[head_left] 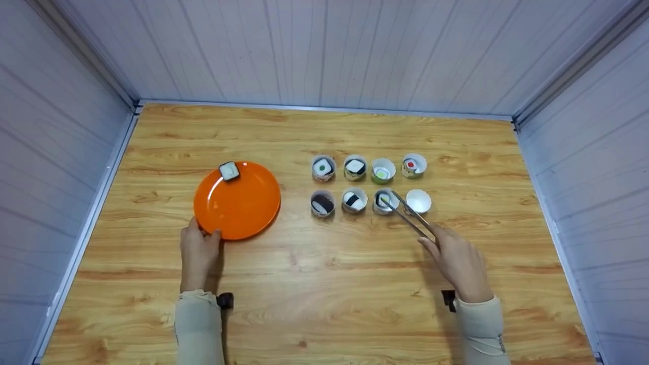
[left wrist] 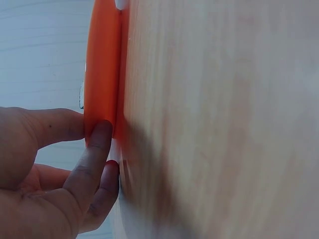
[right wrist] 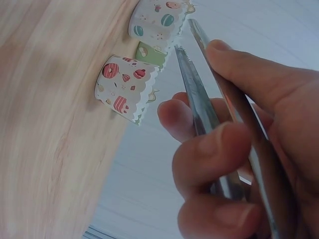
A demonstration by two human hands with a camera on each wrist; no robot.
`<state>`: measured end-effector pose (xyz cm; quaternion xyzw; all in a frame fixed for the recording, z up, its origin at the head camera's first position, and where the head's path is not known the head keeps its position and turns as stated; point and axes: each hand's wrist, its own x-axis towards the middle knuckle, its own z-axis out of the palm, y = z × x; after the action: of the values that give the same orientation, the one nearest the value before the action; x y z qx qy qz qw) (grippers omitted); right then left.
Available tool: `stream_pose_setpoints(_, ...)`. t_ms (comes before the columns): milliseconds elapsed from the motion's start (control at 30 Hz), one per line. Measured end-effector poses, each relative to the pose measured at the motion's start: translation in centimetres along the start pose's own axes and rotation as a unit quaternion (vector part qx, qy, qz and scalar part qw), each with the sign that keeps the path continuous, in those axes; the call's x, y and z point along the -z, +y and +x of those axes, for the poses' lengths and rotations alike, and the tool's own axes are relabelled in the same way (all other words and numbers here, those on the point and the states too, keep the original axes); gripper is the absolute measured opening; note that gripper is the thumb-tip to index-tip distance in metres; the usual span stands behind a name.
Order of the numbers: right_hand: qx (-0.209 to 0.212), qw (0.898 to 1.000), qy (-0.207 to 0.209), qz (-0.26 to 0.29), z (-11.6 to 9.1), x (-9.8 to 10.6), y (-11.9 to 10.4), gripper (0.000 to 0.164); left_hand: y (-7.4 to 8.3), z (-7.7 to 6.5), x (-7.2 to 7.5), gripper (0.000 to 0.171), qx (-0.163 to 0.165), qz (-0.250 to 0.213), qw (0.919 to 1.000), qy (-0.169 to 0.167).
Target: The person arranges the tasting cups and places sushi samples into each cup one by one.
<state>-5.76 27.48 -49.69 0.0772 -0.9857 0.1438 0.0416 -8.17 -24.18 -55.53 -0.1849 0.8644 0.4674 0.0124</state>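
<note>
My left hand (head_left: 199, 253) pinches the near-left rim of an orange plate (head_left: 238, 213), thumb on one face and fingers at the edge. On the plate's far rim sits a square toy-like sushi piece (head_left: 229, 171), white with a dark edge. Metal tweezers (head_left: 405, 219) with serrated tips are gripped in my right hand (head_left: 461, 263). Their spread tips reach over a paper cup (head_left: 384, 210) in the near row, where a white-and-black sushi piece (head_left: 379, 201) lies. Whether the tips touch that piece, I cannot tell.
Two rows of small paper cups stand right of the plate, most with a sushi piece inside. The near row's rightmost cup (head_left: 418, 202) shows only its white inside. Pale panel walls (head_left: 324, 56) border the wooden table (head_left: 314, 284) at the back and sides.
</note>
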Motion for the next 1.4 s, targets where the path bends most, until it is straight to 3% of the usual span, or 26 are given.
stream_pose_setpoints(167,0.009,1.000,0.018,-0.002,0.0,-0.1,0.0,0.029,-0.1,-0.2,-0.1,0.041,-0.003,0.004,0.9999,0.009)
stream_pose_setpoints(300,0.007,1.000,0.009,0.003,0.5,0.0,-0.3,0.027,0.0,-0.2,-0.1,0.044,0.004,0.002,1.0000,0.006)
stream_pose_setpoints(500,0.031,0.999,0.000,0.008,3.9,0.3,-2.2,0.029,0.1,-0.3,-0.1,0.046,0.014,-0.006,0.9999,0.004)
stream_pose_setpoints(833,0.114,0.993,-0.028,0.016,10.3,-1.0,-9.4,0.043,0.2,-0.3,-0.2,0.044,0.008,-0.010,0.9999,0.005)
stream_pose_setpoints(1000,0.169,0.984,-0.046,-0.020,13.2,-2.1,-13.5,0.050,0.3,-0.2,-0.2,0.043,0.004,-0.013,0.9999,0.010)
stream_pose_setpoints(1233,0.249,0.964,-0.051,-0.071,16.1,-3.9,-18.0,0.050,-0.1,-0.2,-0.3,0.033,-0.014,-0.004,0.9996,0.025)
stream_pose_setpoints(1400,0.257,0.958,-0.086,-0.088,17.9,-5.4,-20.9,0.052,0.0,-0.3,-0.1,0.036,-0.004,-0.001,0.9997,0.022)
